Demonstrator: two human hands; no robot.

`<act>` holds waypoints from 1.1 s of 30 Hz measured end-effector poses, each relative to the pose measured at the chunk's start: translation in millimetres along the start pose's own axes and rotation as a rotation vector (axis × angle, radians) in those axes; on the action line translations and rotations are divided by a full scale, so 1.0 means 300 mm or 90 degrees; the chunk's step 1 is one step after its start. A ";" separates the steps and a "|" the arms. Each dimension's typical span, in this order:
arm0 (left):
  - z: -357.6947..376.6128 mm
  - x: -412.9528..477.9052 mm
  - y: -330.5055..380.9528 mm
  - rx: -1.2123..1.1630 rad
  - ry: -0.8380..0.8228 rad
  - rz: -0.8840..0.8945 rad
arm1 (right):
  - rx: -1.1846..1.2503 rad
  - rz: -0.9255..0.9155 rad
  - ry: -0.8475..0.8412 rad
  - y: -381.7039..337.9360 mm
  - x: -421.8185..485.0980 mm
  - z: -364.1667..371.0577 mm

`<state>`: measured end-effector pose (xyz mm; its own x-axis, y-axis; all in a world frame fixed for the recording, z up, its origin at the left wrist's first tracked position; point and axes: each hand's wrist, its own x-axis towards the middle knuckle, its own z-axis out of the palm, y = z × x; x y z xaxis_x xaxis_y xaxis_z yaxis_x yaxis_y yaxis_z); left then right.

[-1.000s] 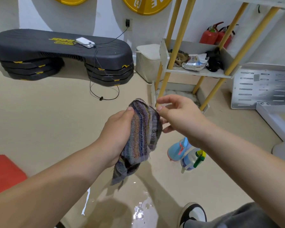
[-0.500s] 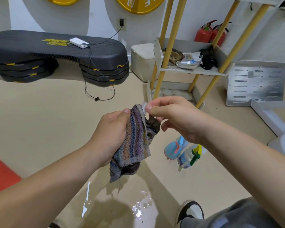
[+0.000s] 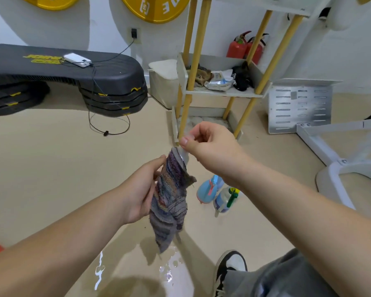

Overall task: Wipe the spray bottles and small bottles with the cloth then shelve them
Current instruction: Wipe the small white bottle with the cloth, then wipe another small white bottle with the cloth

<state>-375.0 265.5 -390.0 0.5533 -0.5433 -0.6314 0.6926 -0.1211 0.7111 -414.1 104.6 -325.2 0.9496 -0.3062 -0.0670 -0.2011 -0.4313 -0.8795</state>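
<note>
**Right hand has risen, cloth now hangs long**

Since half a second ago the right hand (image 3: pixel 212 148) has moved up and away from the left hand (image 3: pixel 141 189), and the striped cloth (image 3: pixel 171 202) has gone from a tight bundle to a long, loose drape. The right thumb and forefinger pinch the pale top of what looks like a small bottle (image 3: pixel 182 155). Only that tip shows, as the rest is wrapped in the cloth. The left hand holds the cloth from the side, thumb against its upper edge and fingers curled behind it. Its lower end hangs free above the floor (image 3: pixel 51 168).

Two spray bottles stand on the floor below the right forearm, touching or nearly so: a blue spray bottle (image 3: pixel 206 189) with a pink trigger and a clear spray bottle (image 3: pixel 222 201) with a green and yellow trigger. The forearm hides part of each.

Yellow lettering on the black step platform (image 3: pixel 107 73) is too blurred to read. The yellow plate (image 3: pixel 156 9) on the wall shows letters that look like D and E.

Behind the hands stands the shelf unit (image 3: pixel 227 94) on yellow posts, with rags and a crumpled packet on its middle shelf. Red fire extinguishers (image 3: pixel 236 49) stand behind it and a white bin (image 3: pixel 162 82) beside it. A wet patch (image 3: pixel 169 273) shines near a black-and-white shoe (image 3: pixel 231 264).
</note>
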 end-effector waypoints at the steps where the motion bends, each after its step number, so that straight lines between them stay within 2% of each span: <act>1: 0.014 0.006 -0.002 -0.031 -0.009 0.002 | -0.003 0.001 0.012 0.006 -0.011 -0.005; 3: 0.038 0.018 -0.003 -0.047 0.012 0.020 | -0.001 0.001 0.033 0.019 -0.036 -0.016; 5: 0.056 0.035 -0.013 0.035 0.096 0.066 | 0.003 -0.015 0.068 0.040 -0.065 -0.025; 9: 0.067 0.064 -0.050 0.434 0.251 0.220 | 0.013 -0.014 0.154 0.097 -0.126 -0.054; 10: 0.070 0.073 -0.063 0.487 0.272 0.239 | 0.008 -0.003 0.160 0.114 -0.137 -0.065; 14: 0.075 0.102 -0.107 0.463 0.231 0.219 | -0.048 0.078 0.155 0.227 -0.146 -0.099; 19: 0.074 0.162 -0.137 0.481 0.179 0.149 | 0.013 0.245 0.167 0.508 -0.116 -0.046; 25: 0.110 0.327 -0.285 0.448 0.184 0.067 | 0.101 0.401 0.282 0.863 -0.101 0.017; 33: 0.143 0.505 -0.455 0.381 0.219 0.025 | 0.108 0.507 0.361 1.131 -0.045 -0.008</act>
<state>-405.5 164.0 -569.4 0.7568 -0.2734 -0.5937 0.3499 -0.5978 0.7213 -495.6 -39.7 -621.7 0.2874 -0.8337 -0.4715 -0.6513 0.1908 -0.7344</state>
